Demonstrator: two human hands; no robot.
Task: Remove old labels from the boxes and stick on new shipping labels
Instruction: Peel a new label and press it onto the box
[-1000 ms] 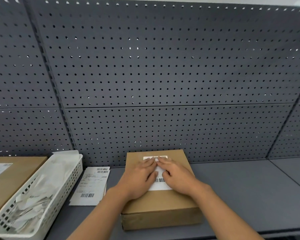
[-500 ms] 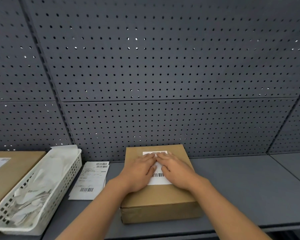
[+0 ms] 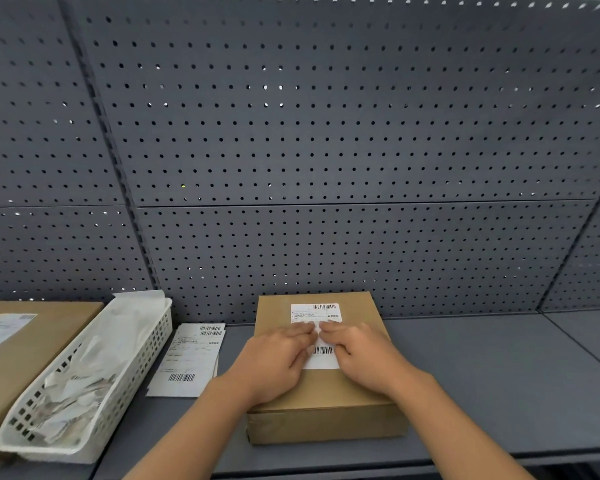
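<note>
Two cardboard boxes on one grey shelf (image 3: 499, 375) before a perforated back panel (image 3: 326, 133). The centre box (image 3: 326, 426) lies flat and bears one white shipping label (image 3: 315, 311) on its top face. Two hands work on it: the left hand (image 3: 274, 362) and right hand (image 3: 364, 358) lie palm-down side by side, fingers straight and pressed flat on the label, fingertips nearly meeting, gripping nothing. At far left, the second box (image 3: 49, 327) carries one label (image 3: 4, 329) of its own. Between the boxes stand one white slotted basket (image 3: 142, 344) holding paper scraps and a small stack of loose label sheets (image 3: 187, 358), at least two.
</note>
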